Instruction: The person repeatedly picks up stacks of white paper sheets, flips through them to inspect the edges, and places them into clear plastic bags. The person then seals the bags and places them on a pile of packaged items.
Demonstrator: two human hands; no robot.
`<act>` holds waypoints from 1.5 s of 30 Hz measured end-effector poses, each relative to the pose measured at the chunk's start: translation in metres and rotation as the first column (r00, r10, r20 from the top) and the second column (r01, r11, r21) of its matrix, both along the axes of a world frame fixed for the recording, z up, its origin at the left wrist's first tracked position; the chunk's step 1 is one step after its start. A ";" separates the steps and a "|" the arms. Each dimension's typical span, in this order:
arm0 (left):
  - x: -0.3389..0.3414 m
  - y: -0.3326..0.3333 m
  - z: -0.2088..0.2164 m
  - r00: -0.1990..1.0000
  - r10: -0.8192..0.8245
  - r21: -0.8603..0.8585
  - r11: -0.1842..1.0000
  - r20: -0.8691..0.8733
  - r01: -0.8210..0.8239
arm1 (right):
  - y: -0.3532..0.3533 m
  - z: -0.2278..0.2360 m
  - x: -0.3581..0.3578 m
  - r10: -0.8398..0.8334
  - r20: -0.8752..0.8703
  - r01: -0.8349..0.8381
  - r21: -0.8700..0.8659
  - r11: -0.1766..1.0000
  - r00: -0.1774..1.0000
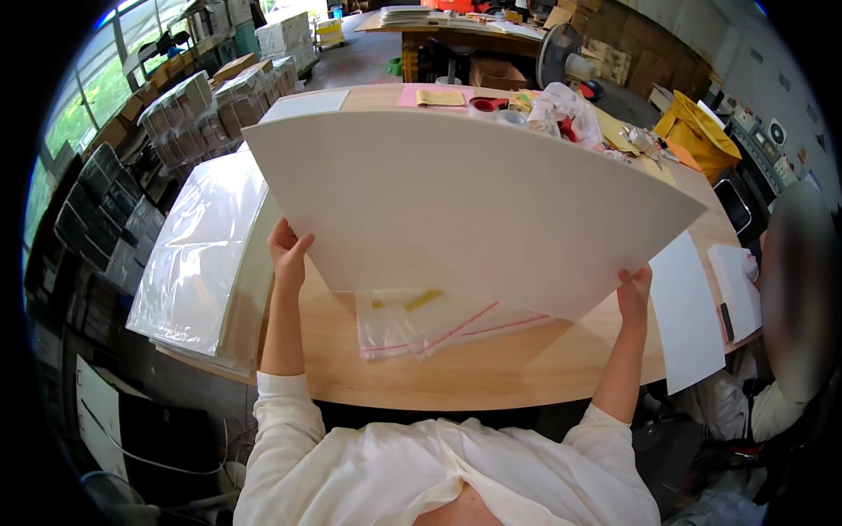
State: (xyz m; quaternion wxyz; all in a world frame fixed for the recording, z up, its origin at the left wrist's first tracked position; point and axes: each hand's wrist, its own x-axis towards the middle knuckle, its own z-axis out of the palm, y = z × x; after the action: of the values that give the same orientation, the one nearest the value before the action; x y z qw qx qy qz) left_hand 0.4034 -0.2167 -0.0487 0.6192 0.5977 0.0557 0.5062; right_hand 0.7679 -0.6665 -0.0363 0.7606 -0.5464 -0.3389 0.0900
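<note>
A large white sheet of board or stiff paper (474, 202) is held up over the table, tilted, between my two hands. My left hand (288, 250) grips its left edge, thumb in front. Along the lower right edge, my right hand (633, 289) is closed on the same sheet. Under it, partly hidden, clear plastic sleeves (447, 329) with red-lined edges lie on the wooden table (491, 377). Left of my left hand rises a thick stack of white sheets in shiny clear plastic (200, 245).
Tape rolls (484, 105) and crumpled plastic (561, 105) clutter the table's far side. At the right lie a white sheet (688, 316) and a smaller white stack (735, 289), with another person (794, 289) beside it. A fan (563, 60) stands beyond.
</note>
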 end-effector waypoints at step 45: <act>0.013 -0.009 0.035 0.608 0.288 0.137 0.949 -0.740 -0.283 | 0.031 0.038 -0.036 -0.173 -0.270 0.028 -0.467 0.884 0.947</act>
State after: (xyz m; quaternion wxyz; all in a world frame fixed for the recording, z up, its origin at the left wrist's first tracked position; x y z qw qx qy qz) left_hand 0.4162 -0.2260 -0.0139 0.4499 0.7380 0.3995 0.3054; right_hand 0.7318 -0.6355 0.0012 0.6573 -0.7063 -0.1580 0.2100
